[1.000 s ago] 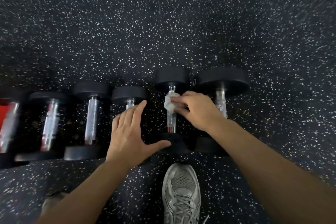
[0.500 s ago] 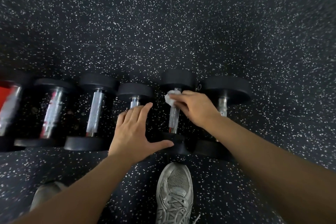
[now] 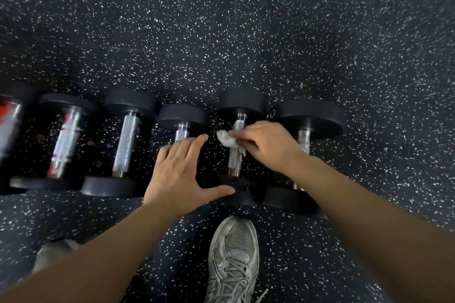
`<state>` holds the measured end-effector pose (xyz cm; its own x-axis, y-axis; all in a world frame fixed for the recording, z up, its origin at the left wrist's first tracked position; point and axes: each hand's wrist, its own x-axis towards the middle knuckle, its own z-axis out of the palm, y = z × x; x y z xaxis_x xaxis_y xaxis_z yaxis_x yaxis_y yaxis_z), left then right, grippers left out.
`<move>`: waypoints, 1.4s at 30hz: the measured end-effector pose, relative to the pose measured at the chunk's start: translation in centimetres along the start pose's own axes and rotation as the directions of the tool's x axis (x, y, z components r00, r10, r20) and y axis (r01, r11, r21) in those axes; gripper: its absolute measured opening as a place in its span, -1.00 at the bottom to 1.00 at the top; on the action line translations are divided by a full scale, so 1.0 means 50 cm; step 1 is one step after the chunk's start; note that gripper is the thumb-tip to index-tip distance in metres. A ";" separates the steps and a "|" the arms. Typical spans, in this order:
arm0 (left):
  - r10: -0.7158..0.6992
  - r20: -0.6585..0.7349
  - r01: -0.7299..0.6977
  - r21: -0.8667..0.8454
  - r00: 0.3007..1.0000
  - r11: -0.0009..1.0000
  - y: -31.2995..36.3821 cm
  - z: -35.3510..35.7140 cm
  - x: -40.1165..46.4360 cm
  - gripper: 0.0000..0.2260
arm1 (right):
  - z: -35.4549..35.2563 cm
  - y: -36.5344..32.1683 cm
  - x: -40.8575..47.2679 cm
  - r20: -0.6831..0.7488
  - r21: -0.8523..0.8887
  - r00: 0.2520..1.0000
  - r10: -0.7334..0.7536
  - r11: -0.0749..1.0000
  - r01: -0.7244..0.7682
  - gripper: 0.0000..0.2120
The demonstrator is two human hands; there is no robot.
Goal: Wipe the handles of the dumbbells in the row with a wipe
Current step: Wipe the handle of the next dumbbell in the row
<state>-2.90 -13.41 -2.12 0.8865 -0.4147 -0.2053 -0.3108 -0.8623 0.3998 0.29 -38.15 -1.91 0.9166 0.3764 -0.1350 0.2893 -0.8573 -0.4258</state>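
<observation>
The right hand (image 3: 268, 146) pinches a crumpled wipe (image 3: 228, 141) against the knurled handle (image 3: 235, 152) of the second dumbbell from the right. The wipe is soft and light; the steel is rigid, so grip around the bar. Left hand (image 3: 181, 174) is spread flat beside it, holding nothing and hiding the neighbouring handle. The leftmost dumbbell is cut off and blurred.

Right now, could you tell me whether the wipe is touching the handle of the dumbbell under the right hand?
Touching. In the head view, the right hand presses the wipe against the handle, with no gap visible.
</observation>
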 end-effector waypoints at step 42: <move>0.029 -0.013 -0.028 0.041 1.000 0.999 -0.004 0.007 0.001 0.04 | -0.027 -0.012 0.009 -0.053 0.128 0.975 0.214 0.970 -0.205 -0.69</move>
<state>-2.90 -13.36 -2.50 0.8815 -0.4357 -0.1822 -0.3496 -0.8614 0.3684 0.91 -37.93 -0.53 0.9705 0.1655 -0.1754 0.0569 -0.8640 -0.5003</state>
